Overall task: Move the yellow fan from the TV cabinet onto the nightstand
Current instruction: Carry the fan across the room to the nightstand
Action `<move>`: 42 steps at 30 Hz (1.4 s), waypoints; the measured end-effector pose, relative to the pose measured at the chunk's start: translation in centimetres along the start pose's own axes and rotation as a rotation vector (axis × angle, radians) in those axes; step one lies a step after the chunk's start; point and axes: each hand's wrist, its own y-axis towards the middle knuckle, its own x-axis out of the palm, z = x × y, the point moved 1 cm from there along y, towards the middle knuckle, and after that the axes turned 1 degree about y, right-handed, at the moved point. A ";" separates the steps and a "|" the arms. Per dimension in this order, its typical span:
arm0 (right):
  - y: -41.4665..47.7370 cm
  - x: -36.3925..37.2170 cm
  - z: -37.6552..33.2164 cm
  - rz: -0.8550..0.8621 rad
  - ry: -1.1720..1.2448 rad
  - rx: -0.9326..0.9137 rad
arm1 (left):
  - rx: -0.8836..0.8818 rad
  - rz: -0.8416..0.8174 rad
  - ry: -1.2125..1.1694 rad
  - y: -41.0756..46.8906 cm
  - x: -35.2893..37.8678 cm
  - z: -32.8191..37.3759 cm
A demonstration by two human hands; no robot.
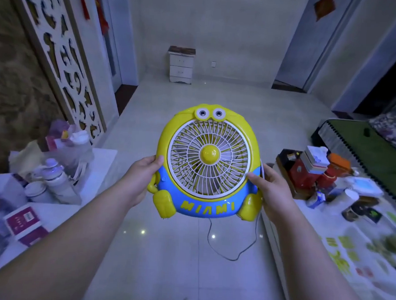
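Note:
The yellow fan (206, 160) has a blue base, a white grille and two cartoon eyes, and it faces me in mid-air over the tiled floor. My left hand (140, 179) grips its left side and my right hand (267, 190) grips its right side. Its grey cord (231, 248) hangs down in a loop under the fan. The nightstand (181, 64) is white with a dark top and two drawers, and stands against the far wall straight ahead. The TV cabinet (104, 158) is the white unit at my left.
Bottles, cups and boxes (53, 179) crowd the TV cabinet at my left. A low table (324, 259) at my right carries red boxes, cups and papers. A sofa (376, 145) lies at the far right. The tiled floor (206, 97) runs to the nightstand. A carved white screen (59, 55) stands left.

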 end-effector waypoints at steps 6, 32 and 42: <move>7.3 -2.1 -0.4 -0.003 0.008 0.024 | -0.046 -0.050 -0.075 5.8 2.4 0.6; 32.7 9.9 -0.7 0.006 0.016 -0.009 | -0.027 -0.084 -0.132 31.7 -5.2 7.4; 39.7 13.5 -1.4 0.056 0.036 -0.036 | -0.017 -0.132 -0.133 39.7 -7.7 9.5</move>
